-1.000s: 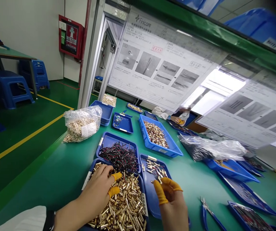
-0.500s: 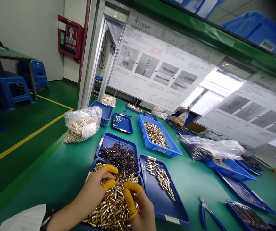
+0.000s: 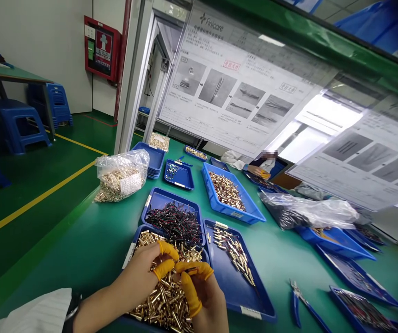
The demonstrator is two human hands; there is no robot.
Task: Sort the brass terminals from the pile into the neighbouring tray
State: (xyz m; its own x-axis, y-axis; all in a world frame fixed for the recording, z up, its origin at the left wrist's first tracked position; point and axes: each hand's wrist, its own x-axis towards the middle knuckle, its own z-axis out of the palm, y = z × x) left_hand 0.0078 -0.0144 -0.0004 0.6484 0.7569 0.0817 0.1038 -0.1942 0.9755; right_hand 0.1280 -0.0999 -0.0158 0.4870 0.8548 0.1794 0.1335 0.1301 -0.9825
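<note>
My left hand (image 3: 146, 266), with yellow finger cots on thumb and forefinger, is closed in a pinch over a blue tray (image 3: 134, 243) heaped with small brass tubes (image 3: 166, 300). Close beside it, almost fingertip to fingertip, my right hand (image 3: 204, 291) is also closed, wearing the same cots. A thin dark piece shows at the right fingers; its kind is unclear. Whatever the left fingertips hold is hidden. Behind the hands, a second tray (image 3: 150, 199) carries black parts with thin red and black wires (image 3: 174, 222). Brass pieces (image 3: 235, 252) lie in a tray (image 3: 226, 286) to the right.
Blue-handled pliers (image 3: 297, 296) lie at the right front. Farther back are a bin (image 3: 254, 212) of brass parts, a clear bag (image 3: 120, 178) and a small tray (image 3: 185, 182). Several trays line the right side. A co-worker's hand (image 3: 263, 173) shows beyond the hanging sheets (image 3: 233, 92).
My two hands have come closer together, the left shifting right and slightly down. A dark thin piece now shows at my right fingers. The view has shifted slightly.
</note>
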